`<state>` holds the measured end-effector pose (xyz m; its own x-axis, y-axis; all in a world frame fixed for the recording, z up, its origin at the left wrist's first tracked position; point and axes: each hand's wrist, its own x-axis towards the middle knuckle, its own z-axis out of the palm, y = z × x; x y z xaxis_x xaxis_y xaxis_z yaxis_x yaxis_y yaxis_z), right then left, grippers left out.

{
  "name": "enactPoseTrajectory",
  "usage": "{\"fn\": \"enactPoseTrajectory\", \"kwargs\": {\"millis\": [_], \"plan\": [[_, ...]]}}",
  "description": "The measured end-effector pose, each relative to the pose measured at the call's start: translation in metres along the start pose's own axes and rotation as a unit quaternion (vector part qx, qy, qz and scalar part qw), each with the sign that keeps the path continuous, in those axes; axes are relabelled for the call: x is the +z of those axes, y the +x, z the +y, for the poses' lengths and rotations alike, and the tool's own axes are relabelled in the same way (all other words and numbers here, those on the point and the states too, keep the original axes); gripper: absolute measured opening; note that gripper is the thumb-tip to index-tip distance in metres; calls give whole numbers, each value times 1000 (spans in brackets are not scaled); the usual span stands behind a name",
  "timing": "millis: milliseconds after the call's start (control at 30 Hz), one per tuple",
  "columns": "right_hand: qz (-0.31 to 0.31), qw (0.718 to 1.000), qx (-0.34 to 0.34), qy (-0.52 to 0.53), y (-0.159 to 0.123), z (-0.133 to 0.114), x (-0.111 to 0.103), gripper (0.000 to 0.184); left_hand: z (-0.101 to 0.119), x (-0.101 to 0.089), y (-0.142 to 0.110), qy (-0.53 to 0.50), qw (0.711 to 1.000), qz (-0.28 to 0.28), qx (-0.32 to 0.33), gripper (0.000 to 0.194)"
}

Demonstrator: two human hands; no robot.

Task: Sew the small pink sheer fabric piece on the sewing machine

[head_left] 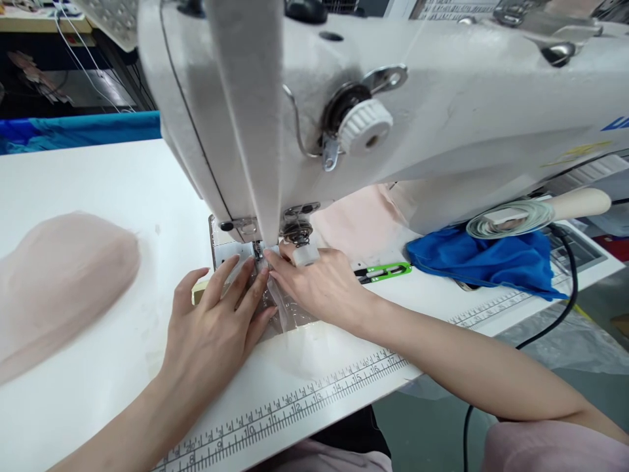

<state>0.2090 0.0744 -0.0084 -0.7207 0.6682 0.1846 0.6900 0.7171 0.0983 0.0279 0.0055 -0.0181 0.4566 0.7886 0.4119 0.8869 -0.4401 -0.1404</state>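
Note:
A sheer, pale strip of fabric (281,307) lies under the needle area of a white sewing machine (432,124). My left hand (221,321) rests with its fingers spread and stretched out over the metal plate, their tips close to the presser foot (257,249). From the right, my right hand (324,285) reaches in just beside the foot, its fingertips pinched together at the fabric. The machine's small lower knob partly covers that hand. Exactly where the fabric edge runs under the fingers is hidden.
Sheer pinkish fabric (73,275) lies on the left of the white table. Green thread snips (386,272), pale pink fabric (363,223), blue cloth (486,259) and a coiled tape measure (511,217) lie to the right. A printed ruler (295,410) runs along the front edge.

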Motion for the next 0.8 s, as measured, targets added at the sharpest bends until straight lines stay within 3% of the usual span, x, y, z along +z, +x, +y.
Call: {"fn": "enactPoseTrajectory", "kwargs": {"millis": [533,800], "plan": [[-30,999,16,8,1,0,-6,36,0,-2,1,9,1000,-14,-17,40],[-3,1000,10,-4,2,4,0,36,-2,1,0,9,1000,-25,-16,42]]}}
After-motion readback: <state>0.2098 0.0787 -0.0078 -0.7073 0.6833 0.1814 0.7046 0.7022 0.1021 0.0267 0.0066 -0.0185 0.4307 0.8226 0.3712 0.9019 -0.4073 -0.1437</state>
